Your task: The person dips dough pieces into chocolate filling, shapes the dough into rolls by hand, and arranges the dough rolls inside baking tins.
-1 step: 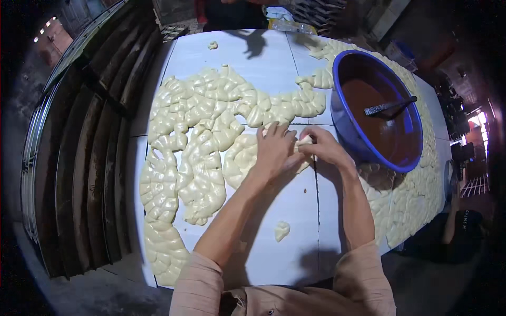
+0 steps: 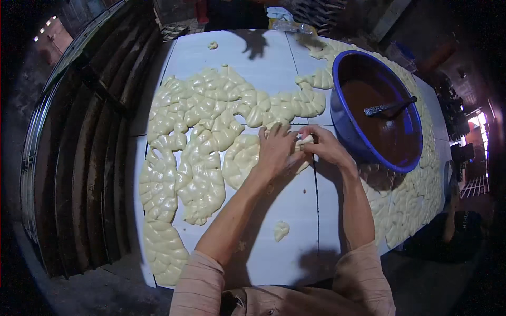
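Note:
Across the white-topped table lies a wide, lumpy sheet of pale, glossy dough. My left hand rests at the right end of a dough strip, its fingers curled over the dough and its thumb pointing toward my other hand. Close beside it, my right hand pinches a small lump of dough between thumb and fingers. Part of the dough under both hands is hidden. A loose dough scrap sits nearer me, and another small bit lies at the far edge.
A blue tub of brown liquid, with a dark-handled tool in it, stands right of my hands. More dough spreads around it. Dark metal racking borders the table's left side. A clear plastic package lies at the far edge.

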Available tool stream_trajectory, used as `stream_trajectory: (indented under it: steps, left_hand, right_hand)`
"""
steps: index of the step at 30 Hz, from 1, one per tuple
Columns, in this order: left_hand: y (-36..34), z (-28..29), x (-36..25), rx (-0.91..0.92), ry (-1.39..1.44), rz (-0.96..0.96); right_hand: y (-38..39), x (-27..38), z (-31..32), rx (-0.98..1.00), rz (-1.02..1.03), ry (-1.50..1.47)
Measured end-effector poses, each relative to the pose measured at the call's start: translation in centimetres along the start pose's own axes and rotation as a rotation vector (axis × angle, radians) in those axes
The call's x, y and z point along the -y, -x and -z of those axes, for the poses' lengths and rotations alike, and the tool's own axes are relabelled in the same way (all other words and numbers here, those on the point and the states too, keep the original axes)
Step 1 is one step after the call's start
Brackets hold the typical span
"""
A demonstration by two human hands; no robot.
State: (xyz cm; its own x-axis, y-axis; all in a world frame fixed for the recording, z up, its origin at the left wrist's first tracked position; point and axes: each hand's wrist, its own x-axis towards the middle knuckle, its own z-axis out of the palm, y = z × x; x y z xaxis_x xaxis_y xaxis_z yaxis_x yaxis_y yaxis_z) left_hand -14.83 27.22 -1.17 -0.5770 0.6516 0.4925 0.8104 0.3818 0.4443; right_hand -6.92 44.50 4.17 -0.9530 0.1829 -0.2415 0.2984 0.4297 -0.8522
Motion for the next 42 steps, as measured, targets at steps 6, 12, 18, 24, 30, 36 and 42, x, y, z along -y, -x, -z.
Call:
stream_trajectory:
  steps: [6, 12, 18, 24, 30, 36, 42]
  left_hand:
    - [-1.9, 2.0, -1.7, 0.424, 0.233, 0.201]
    - [-1.2, 0.7, -1.4, 0.335, 0.254, 0.182]
    - [-1.7, 0.6, -2.8, 0.334, 0.212, 0.137]
    - [-1.2, -0.2, -2.9, 0.283, 0.196, 0.061]
    - [-1.8, -1.2, -2.2, 0.366, 0.167, 0.116]
    - [-3.6, -1.5, -0.7, 0.446, 0.24, 0.269]
    - [-5.0, 0.6, 0.5, 0.657, 0.625, 0.452]
  right_hand:
    - [1.8, 0.3, 1.5, -0.085, -0.069, -0.001]
    - [1.3, -1.6, 1.1, 0.027, 0.088, 0.181]
    - [1.5, -0.6, 1.5, 0.005, 0.019, -0.058]
    - [2.4, -0.5, 2.3, 0.015, -0.048, -0.243]
    - [7.3, 4.2, 3.7, -0.205, 0.089, -0.432]
    - [15.8, 4.4, 7.1, 0.133, 0.995, -1.205]
    - [16.3, -0.8, -4.9, 0.077, -0.116, 0.162]
